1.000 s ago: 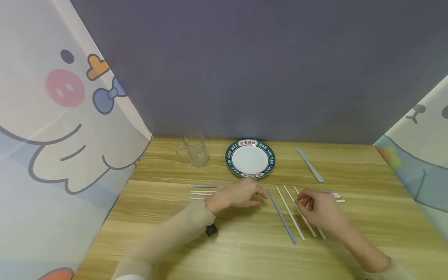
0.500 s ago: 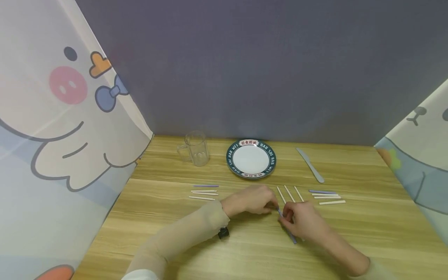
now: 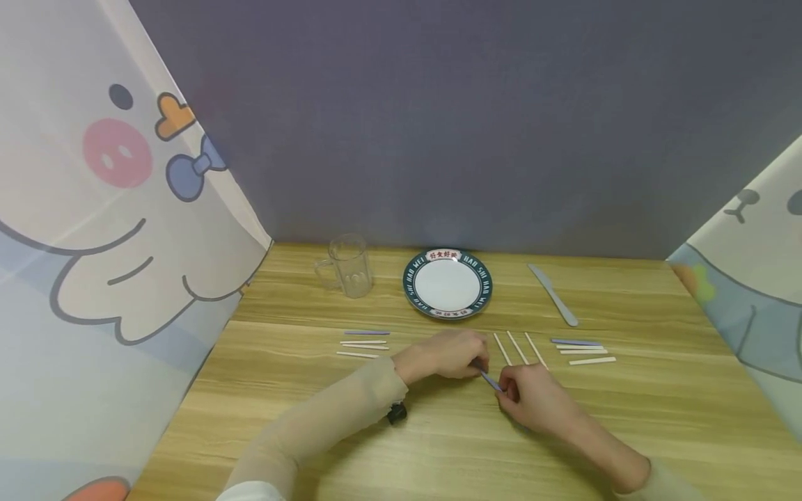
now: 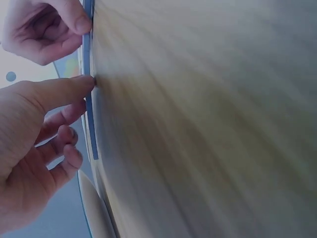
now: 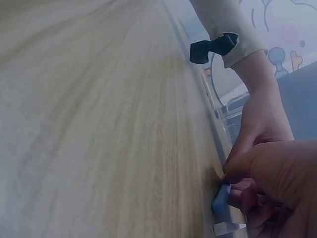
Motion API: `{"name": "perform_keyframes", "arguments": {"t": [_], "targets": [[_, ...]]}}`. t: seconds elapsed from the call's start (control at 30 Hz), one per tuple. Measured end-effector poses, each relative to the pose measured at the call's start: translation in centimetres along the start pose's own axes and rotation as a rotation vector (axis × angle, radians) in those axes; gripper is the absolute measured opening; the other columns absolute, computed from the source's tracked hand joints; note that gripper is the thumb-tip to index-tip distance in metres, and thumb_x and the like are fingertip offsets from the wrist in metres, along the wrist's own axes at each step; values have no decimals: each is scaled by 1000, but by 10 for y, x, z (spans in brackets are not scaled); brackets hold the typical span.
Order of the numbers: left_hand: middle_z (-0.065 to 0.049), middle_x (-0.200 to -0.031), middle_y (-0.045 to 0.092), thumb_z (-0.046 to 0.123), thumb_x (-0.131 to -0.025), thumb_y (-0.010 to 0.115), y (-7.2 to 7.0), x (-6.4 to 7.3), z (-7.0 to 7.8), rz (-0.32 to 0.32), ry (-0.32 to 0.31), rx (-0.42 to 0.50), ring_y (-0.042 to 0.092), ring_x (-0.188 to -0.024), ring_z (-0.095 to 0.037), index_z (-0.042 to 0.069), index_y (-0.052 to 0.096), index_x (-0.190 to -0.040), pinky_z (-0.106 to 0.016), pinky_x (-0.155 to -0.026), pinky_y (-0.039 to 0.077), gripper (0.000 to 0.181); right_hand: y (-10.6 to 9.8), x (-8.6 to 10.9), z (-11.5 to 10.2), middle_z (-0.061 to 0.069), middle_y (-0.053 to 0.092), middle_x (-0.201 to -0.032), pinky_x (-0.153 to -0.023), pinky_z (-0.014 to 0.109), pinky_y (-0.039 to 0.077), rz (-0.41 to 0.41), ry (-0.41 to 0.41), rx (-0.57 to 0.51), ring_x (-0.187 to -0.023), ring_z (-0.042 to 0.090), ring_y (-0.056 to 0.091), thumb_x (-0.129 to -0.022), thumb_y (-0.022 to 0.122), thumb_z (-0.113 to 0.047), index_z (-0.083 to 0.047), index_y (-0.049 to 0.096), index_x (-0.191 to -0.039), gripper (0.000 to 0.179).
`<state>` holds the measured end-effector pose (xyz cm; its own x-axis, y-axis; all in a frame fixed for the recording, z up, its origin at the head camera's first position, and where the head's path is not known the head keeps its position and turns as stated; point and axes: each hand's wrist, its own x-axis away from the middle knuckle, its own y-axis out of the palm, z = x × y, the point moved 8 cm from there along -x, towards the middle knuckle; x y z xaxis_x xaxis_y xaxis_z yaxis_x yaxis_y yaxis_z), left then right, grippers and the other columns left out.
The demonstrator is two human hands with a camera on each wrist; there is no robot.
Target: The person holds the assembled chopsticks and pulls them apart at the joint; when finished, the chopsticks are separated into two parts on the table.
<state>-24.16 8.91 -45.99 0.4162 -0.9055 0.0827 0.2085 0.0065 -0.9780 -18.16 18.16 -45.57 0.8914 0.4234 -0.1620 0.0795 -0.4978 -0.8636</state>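
Both hands hold one thin purple chopstick-like stick (image 3: 491, 380) in the middle of the table. My left hand (image 3: 452, 353) pinches its far end between thumb and fingers, while my right hand (image 3: 532, 396) pinches it farther along and covers the near part. In the left wrist view the stick (image 4: 89, 119) looks blue and runs past my left thumb (image 4: 67, 91), with the right hand (image 4: 47, 29) above. One squared end (image 5: 221, 201) shows under my right hand (image 5: 277, 183) in the right wrist view. Three long white sticks (image 3: 517, 348) lie beside, partly hidden by the right hand.
Several short purple and white sticks lie in a left group (image 3: 363, 347) and a right group (image 3: 583, 351). Along the back stand a clear glass mug (image 3: 352, 268), a green-rimmed plate (image 3: 411, 287) and a table knife (image 3: 554, 298). A dark wall (image 3: 464, 139) rises behind.
Both hands came together on the long purple stick, the right from over the white sticks. The stick has since shifted left, away from the white ones. The other tableware stays put.
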Motion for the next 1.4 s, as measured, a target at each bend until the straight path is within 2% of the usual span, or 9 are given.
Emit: {"name": "perform_keyframes", "arguments": {"t": [0.2, 0.33, 0.5, 0.67, 0.8, 1.0, 1.4], "targets": [[14, -99, 72, 27, -96, 79, -4, 11, -3, 36, 23, -2, 60, -94, -1, 25, 81, -102, -9, -82, 44, 6, -5, -3, -6, -17, 52, -64, -49, 16, 39, 52, -42, 40, -58, -8, 40, -78, 82, -4, -21, 66, -76, 24], [11, -99, 74, 23, -97, 78, -17, 22, -6, 102, 23, 74, 61, -94, -1, 20, 80, -101, -7, -83, 45, 5, -17, -9, -14, -17, 54, -67, -52, 15, 41, 106, -110, 86, -61, -8, 42, -75, 85, -5, -22, 65, -75, 26], [5, -98, 74, 17, -98, 76, -47, 41, -10, 262, 5, 194, 63, -88, -3, 15, 78, -101, -8, -82, 49, 5, -42, -21, -29, -13, 59, -78, -58, 17, 48, 200, -223, 143, -70, -3, 52, -76, 84, -2, -18, 68, -83, 24], [0, -94, 71, 13, -97, 77, -74, 57, -14, 458, 4, 297, 58, -75, -3, 10, 78, -101, -8, -68, 48, 5, -64, -31, -40, -6, 64, -91, -63, 20, 56, 251, -296, 150, -76, 3, 63, -86, 82, -1, -12, 67, -94, 20], [0, -90, 69, 11, -96, 79, -90, 66, -14, 562, -3, 304, 51, -68, -1, 9, 80, -100, -8, -61, 43, 5, -71, -40, -47, -3, 62, -94, -65, 24, 58, 258, -338, 127, -79, 6, 64, -89, 79, 3, -10, 64, -98, 21], [-1, -88, 67, 11, -96, 79, -102, 75, -12, 617, -22, 298, 51, -68, -1, 8, 80, -97, -8, -62, 44, 4, -75, -49, -55, -2, 63, -94, -67, 31, 63, 270, -382, 89, -81, 10, 68, -87, 80, 4, -9, 64, -99, 24], [0, -84, 67, 12, -94, 81, -101, 83, -14, 629, -43, 295, 55, -69, -1, 7, 80, -94, -9, -61, 47, 5, -75, -57, -62, -5, 68, -94, -69, 25, 62, 248, -409, 18, -81, 6, 68, -87, 82, 1, -13, 70, -98, 21]]}}
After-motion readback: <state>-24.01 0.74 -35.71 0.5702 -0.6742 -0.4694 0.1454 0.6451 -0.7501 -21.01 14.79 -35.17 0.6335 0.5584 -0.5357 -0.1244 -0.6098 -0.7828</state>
